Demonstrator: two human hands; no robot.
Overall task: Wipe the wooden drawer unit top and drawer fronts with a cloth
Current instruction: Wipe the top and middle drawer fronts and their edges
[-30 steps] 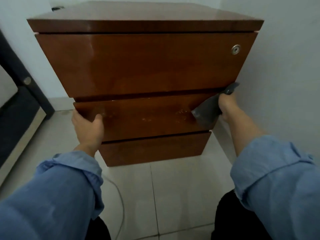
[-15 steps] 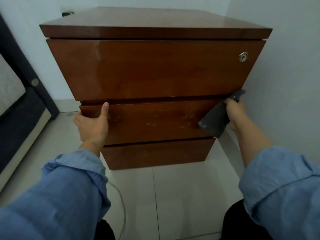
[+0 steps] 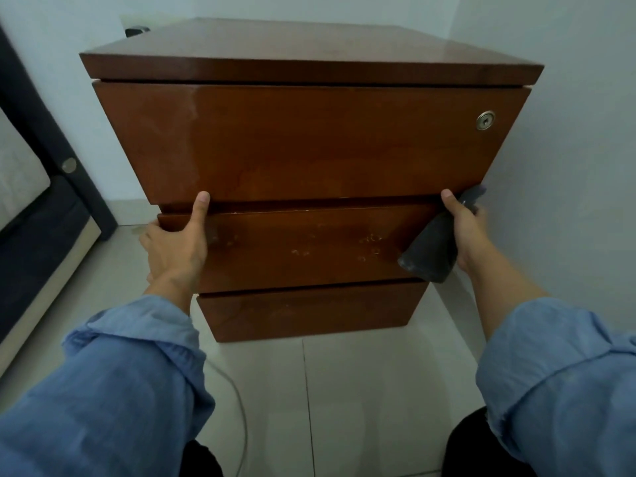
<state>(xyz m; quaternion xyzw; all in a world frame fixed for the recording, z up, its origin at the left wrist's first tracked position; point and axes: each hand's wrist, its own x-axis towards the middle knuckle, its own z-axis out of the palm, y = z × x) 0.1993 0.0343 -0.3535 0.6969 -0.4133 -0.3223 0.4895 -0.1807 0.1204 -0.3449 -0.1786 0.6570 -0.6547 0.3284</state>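
Note:
A glossy brown wooden drawer unit [image 3: 309,142] with three drawer fronts stands on the floor in front of me. A round metal lock [image 3: 485,120] sits at the top drawer's right. My left hand [image 3: 175,246] grips the left end of the middle drawer front [image 3: 303,249], thumb pointing up at the gap above it. My right hand [image 3: 464,228] grips the right end of the same drawer, holding a dark grey cloth [image 3: 430,253] that hangs against the wood. Small ring-shaped marks dot the middle drawer front.
A white wall [image 3: 568,166] runs close along the unit's right side. A dark bed frame with a mattress [image 3: 38,208] stands at the left. The floor is pale tile [image 3: 361,390], with a thin white cable [image 3: 241,407] lying near my left sleeve.
My left thumb has risen to the gap above the middle drawer. My right thumb has come over that drawer's top right corner with the cloth. The view has tilted up slightly.

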